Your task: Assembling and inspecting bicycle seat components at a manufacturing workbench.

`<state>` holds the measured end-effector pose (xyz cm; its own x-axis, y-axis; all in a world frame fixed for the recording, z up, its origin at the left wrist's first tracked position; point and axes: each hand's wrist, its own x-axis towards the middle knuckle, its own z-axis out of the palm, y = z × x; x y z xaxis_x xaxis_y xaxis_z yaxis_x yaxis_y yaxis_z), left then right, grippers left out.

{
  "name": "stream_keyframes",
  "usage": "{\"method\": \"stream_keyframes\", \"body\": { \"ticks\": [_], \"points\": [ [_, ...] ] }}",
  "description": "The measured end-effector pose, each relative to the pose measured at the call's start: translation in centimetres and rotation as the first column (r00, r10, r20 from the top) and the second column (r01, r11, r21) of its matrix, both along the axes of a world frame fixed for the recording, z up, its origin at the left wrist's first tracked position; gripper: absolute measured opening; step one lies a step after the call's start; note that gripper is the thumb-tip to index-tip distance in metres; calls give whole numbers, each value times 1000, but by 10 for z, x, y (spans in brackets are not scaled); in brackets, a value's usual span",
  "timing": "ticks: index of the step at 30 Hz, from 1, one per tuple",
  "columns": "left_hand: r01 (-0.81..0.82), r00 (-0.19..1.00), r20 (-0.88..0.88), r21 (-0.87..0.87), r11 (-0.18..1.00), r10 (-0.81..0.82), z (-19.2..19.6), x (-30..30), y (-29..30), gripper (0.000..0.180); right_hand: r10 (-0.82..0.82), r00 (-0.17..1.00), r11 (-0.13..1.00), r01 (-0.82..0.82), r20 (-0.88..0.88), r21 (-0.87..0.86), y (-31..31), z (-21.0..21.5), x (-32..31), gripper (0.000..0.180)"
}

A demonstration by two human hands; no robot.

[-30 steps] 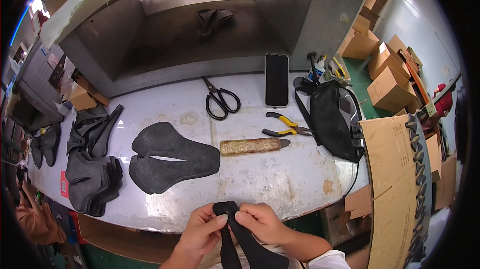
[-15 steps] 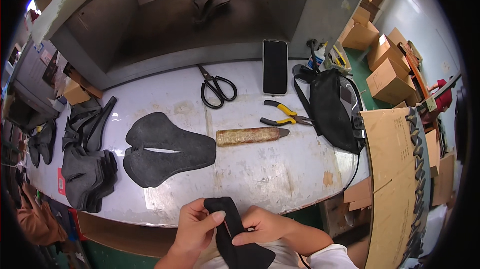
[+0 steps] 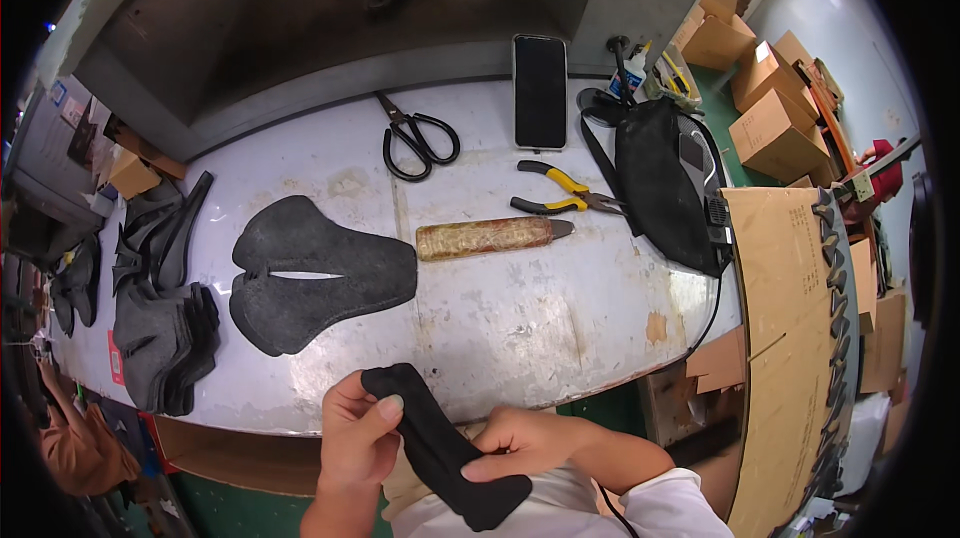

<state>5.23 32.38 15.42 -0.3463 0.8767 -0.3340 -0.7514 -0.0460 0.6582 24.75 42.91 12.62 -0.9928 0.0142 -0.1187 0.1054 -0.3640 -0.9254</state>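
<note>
Below the table's front edge I hold a long, soft black piece (image 3: 440,448), slanting from upper left to lower right; it looks like a folded shoe upper. My left hand (image 3: 362,433) pinches its upper end, thumb on top. My right hand (image 3: 525,448) grips its lower right side with the thumb pressed on the surface. Beyond my hands, a flat dark grey cut piece (image 3: 350,256) with a narrow slit lies on the table. A wrapped-handle knife (image 3: 485,237) touches or nearly touches its right tip.
Black-handled scissors (image 3: 420,146), yellow-black pliers (image 3: 565,190), a phone (image 3: 540,93) and a black bag (image 3: 665,188) lie farther back on the white table (image 3: 500,328). At left sits a stack of grey pieces (image 3: 165,348). A grey cabinet (image 3: 330,88) stands behind; cardboard (image 3: 775,338) is at right.
The black piece has turned from nearly upright and bent to a straighter slant, its gap closed up. My left hand has moved left and slightly up. The whole view has shifted.
</note>
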Motion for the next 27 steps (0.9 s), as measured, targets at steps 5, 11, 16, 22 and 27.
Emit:
{"method": "stream_keyframes", "body": {
  "ticks": [5,11,16,22,27],
  "points": [
    [-26,1000,-1,24,999,26,1,-12,-2,18,74,993,990,-63,-89,122,3,-2,6,43],
    [-83,995,-48,50,995,85,-2,-18,-5,19,44,996,999,-45,-77,-7,7,5,7,41],
    [-40,994,109,99,994,29,-2,-14,-4,21,119,978,970,-152,-173,-188,3,-11,8,34],
    [241,955,-167,-44,969,-245,11,21,14,28,-476,879,876,477,-25,73,0,33,-23,25],
    [139,990,-21,-22,990,-140,17,26,10,29,-577,788,688,610,-214,393,2,36,-24,17]
  ]
}}
